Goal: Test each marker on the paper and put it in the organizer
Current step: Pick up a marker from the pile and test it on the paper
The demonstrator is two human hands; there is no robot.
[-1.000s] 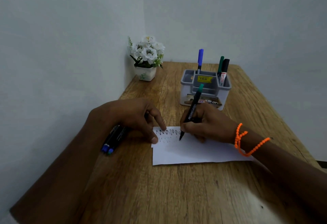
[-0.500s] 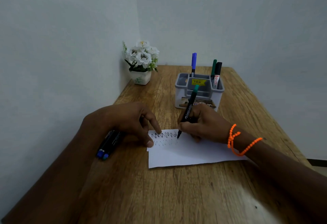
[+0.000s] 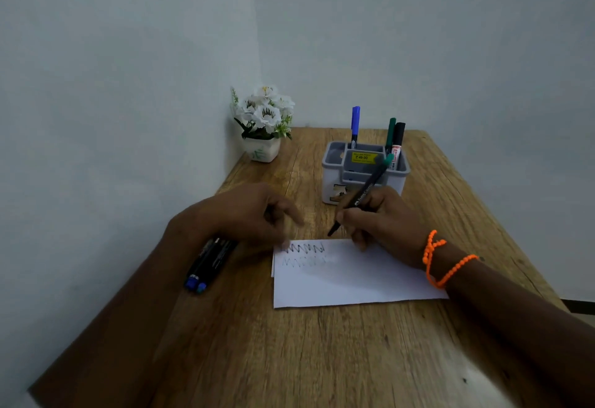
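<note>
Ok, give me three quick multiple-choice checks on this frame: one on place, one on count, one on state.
1. Where is the flower pot?
A. far left table corner
B. on the paper
C. in the organizer

2. How many markers stand in the organizer?
A. one
B. three
C. five

3. The tip of the marker in the right hand is:
A. capped
B. pressed on the paper
C. bare, beyond the paper's far edge

Key: A, pot sits by the wall corner; B, blue, green, black; C, tip shows over wood.
</note>
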